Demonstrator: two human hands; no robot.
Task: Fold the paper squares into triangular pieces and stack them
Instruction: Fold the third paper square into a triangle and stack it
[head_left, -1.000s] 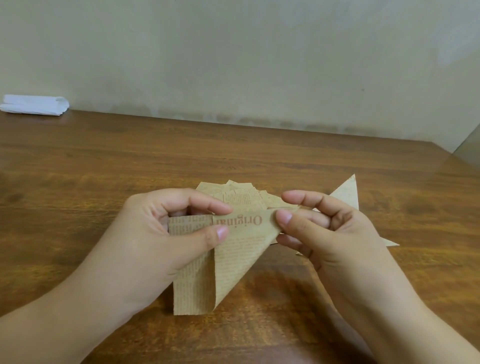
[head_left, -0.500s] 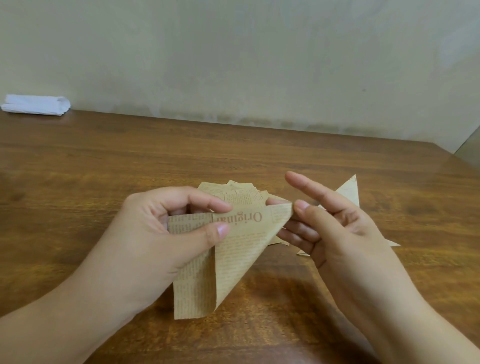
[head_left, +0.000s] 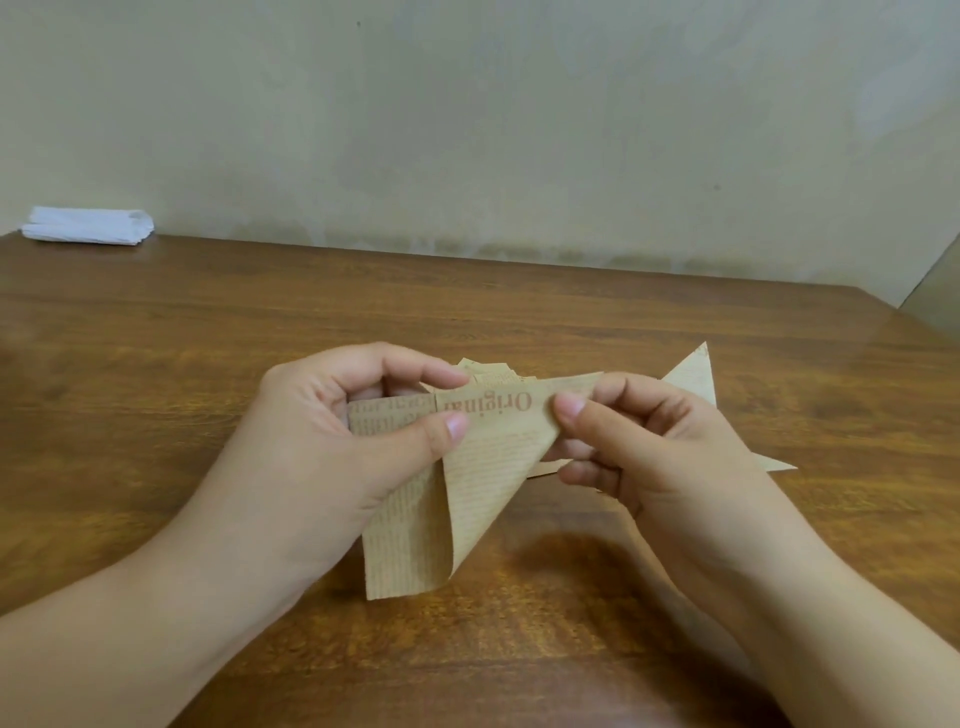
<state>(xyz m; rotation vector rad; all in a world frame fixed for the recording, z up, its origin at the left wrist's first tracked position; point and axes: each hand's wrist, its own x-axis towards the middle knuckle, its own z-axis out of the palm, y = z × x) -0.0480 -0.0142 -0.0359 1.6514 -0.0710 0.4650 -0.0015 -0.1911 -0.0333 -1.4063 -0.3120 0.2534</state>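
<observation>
Both hands (head_left: 498, 447) pinch thin, newsprint-patterned brown paper (head_left: 483, 467), half-folded triangular.

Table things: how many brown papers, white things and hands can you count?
Brown paper in the hands: 1
Brown papers lying behind, partly hidden, exact count unclear: at least 2
White bundle: 1
Hands: 2, left and right
Total: at least 6

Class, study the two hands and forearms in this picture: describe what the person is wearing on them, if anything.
Nothing is worn. The left hand and right hand are bare, with no gloves, rings, watch or bracelets in view. Both forearms are bare to the edge of the picture, with no sleeves visible. The fingernails are short and look unpainted.
</observation>
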